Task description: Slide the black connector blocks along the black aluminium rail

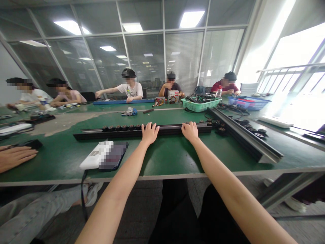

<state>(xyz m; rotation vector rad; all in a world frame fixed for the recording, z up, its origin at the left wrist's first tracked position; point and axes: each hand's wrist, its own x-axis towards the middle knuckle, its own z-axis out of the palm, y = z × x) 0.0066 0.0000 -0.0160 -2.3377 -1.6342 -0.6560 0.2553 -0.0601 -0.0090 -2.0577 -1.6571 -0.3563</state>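
Note:
A long black rail (119, 135) with a silver channel lies crosswise on the green table. Several round black parts (124, 128) sit in a row along its left half. My left hand (150, 133) rests over the middle of the rail, fingers spread, beside the last part in that row. Farther right, my right hand (190, 131) is closed at the rail with its fingers bent together; what lies under the fingertips is hidden. Loose black parts (221, 130) are scattered just past the rail's right end.
A second rail (243, 135) slants along the right. Behind are a green basket (200, 105) of cables and a blue basket (250, 103). A white device and dark phone (113, 157) lie near the front edge. Another person's hand (17, 156) rests at left; several people sit opposite.

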